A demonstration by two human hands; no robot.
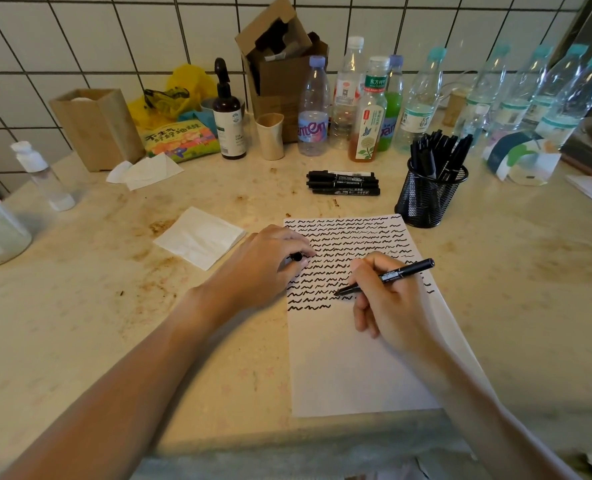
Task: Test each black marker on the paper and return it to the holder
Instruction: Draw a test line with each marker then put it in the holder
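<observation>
Marker (pixel 391 274) is in the right hand (pixel 388 299), held like a pen with fingers and thumb wrapped around the barrel, tip down and touching the paper (pixel 357 358) at the end of one of the lower squiggle rows. The far end of it points up and to the right. Left hand (pixel 267 265) sits on the left edge of the sheet, fingers curled around a small black cap (pixel 297 257) that pokes out between them. So both hands are clamped on something, a little apart from each other over the page.

Top half of the paper is packed with rows of black wavy squiggles, bottom half is still blank. Sheet lies flat on a stained beige counter (pixel 114 306).

Just past the top right corner of the paper stands a black mesh holder (pixel 426 199) stuffed with more black markers, standing upright. To its left, three capped markers (pixel 343 183) lie side by side on the counter, touching each other.

A folded white napkin (pixel 201 237) sits left of the paper, near the left hand. Further back along the tiled wall there's a row of plastic bottles (pixel 422 98), a dark pump bottle (pixel 228 116), a paper cup (pixel 270 135), an open cardboard box (pixel 280 64) and a snack bag (pixel 180 140).
</observation>
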